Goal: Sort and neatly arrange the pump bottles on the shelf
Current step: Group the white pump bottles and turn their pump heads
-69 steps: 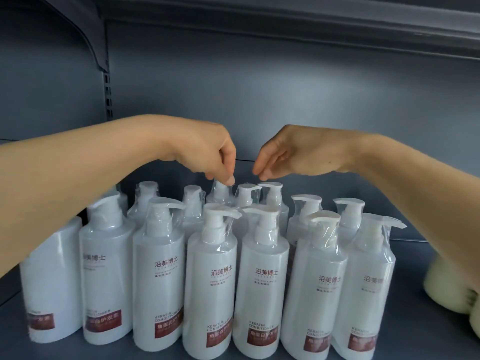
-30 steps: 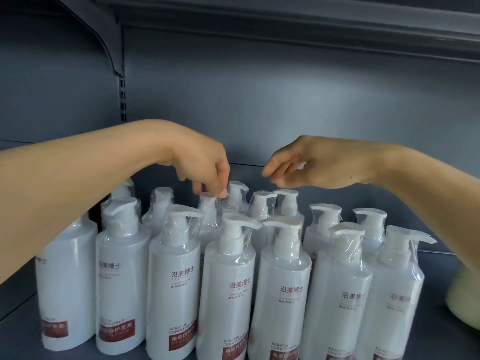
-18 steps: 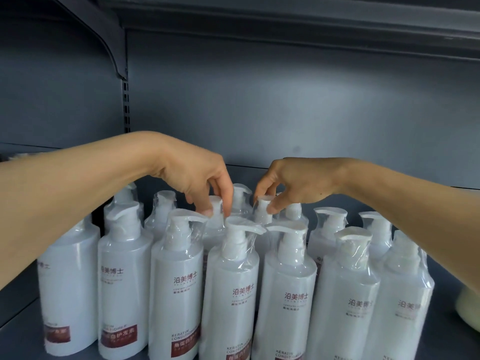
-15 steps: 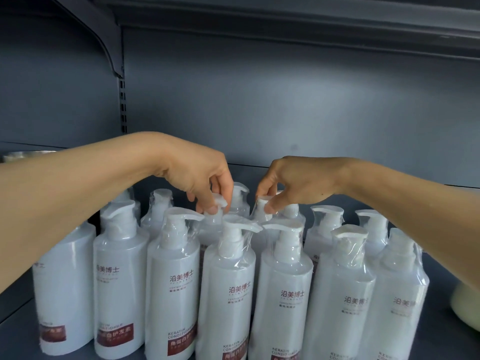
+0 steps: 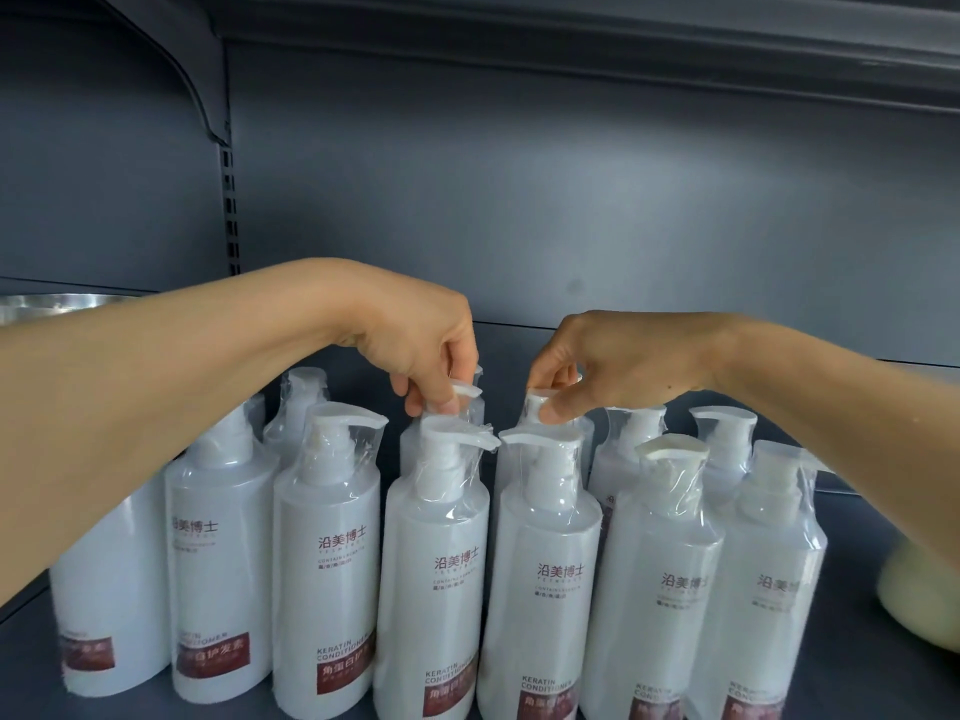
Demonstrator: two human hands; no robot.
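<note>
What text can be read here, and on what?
"沿美博士": brand on the front-row pump bottles.
"KERATIN CONDITIONER": above the red label on those bottles.
"角蛋白护发素": on the red labels, pieced together from partly hidden bottles.
Small print under the brand: too small to read.

Head cam only, worn on my head | faces forward, slightly down into the shelf (image 5: 857, 522) | close, arm's reach of the pump bottles (image 5: 540, 563) | wide-angle; no second view to overlap
</note>
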